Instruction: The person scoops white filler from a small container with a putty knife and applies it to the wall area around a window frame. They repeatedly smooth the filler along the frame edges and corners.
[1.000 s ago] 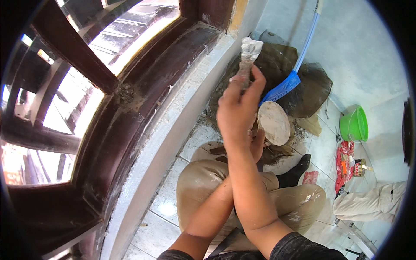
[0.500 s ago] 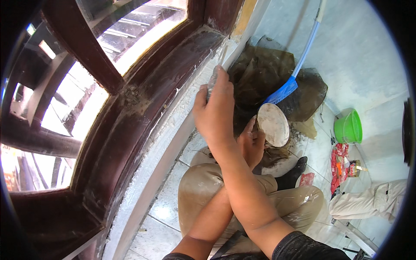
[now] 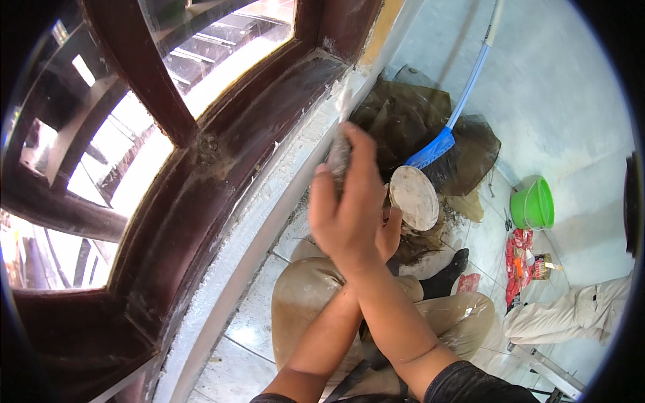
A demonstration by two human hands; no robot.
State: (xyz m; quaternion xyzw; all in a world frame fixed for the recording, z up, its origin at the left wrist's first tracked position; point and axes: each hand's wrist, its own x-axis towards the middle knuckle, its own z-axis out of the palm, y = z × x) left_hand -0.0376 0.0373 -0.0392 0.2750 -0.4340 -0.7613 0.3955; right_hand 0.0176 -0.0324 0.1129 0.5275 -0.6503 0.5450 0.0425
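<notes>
Gripping a scraper, the right hand points it away, long axis roughly along the white ledge; left hand by a round plate. Can't tell that grip.

At left stands the window frame, the ledge along its right; right of centre, the board; far right, the bucket on the floor.

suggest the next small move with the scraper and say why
Probably draw the scraper in the right grip lightly along the white ledge: its blurred blade is at the ledge, whose coating looks rough and uneven beside the dark window frame, and the left grip is at the round, pale-smeared disc, clear of that strip.
</notes>
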